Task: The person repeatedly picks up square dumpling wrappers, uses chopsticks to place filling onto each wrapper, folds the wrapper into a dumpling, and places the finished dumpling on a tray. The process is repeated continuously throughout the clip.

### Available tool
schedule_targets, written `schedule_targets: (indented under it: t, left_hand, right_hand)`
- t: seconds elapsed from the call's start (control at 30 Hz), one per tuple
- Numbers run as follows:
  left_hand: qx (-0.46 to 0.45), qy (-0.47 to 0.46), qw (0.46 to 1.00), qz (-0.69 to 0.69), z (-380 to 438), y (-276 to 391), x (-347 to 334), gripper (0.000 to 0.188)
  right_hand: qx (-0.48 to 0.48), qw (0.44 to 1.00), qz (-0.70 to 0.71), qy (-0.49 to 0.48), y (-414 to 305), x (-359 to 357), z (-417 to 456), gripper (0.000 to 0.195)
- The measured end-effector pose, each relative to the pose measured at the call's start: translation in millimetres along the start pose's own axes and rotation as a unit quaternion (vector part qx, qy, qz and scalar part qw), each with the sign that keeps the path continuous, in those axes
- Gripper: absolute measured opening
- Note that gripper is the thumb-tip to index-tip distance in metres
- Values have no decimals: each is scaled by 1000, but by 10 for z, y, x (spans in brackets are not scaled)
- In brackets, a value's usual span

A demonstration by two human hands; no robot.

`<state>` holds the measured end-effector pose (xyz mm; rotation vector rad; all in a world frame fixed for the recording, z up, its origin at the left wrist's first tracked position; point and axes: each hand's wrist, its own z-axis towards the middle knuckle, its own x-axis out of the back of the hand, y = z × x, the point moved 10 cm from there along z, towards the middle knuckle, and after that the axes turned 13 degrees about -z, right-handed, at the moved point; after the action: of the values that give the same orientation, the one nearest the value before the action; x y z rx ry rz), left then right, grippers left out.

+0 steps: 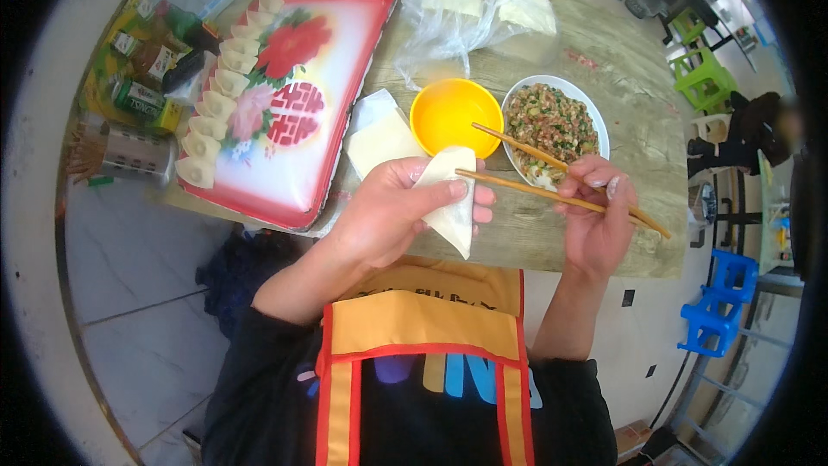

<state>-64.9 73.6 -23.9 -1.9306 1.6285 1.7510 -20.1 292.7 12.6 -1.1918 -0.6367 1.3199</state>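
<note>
A folded dough wrapper [451,207] is held in my left hand [401,200], the thumb pressing on its face. My right hand [598,200] grips a pair of wooden chopsticks [540,191]; the tip of one reaches the wrapper, while the other points over a yellow bowl [456,113]. Right of that bowl stands a white plate [603,113] heaped with minced filling with green bits [550,123]. Flat square wrappers [385,142] lie left of the yellow bowl. On a red-rimmed floral tray [359,65], several folded dumplings [220,97] line the left side.
Plastic bags with stacked wrappers [479,13] lie at the table's far side. Left of the tray are bottles and a can [139,100] and a perforated metal holder of wooden sticks [136,152]. Green stools [705,77], blue stools [718,304] and a person [750,123] are off to the right.
</note>
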Motion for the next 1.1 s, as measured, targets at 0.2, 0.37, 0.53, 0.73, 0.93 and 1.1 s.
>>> schedule_targets:
  t: [0.2,0.37,0.53,0.73,0.93,1.1]
  left_hand:
    - [-21,6,1000,-8,13,93,25,34]
    - [-69,-15,995,-74,124,291,-3,35]
    - [-143,-50,980,-131,189,434,-238,36]
    - [-202,-82,969,-119,100,474,-439,34]
    - [-209,-101,962,-142,59,426,-476,31]
    - [-213,-123,959,-143,57,452,-515,28]
  right_hand:
    - [66,993,-40,87,-170,90,99,33]
    - [147,955,-255,38,-417,-507,96,25]
    - [222,888,-403,8,-355,-889,68,24]
    - [195,922,-333,36,-380,-1025,90,22]
    - [198,923,-328,39,-373,-1047,94,18]
    - [212,921,-323,50,-350,-1021,74,16]
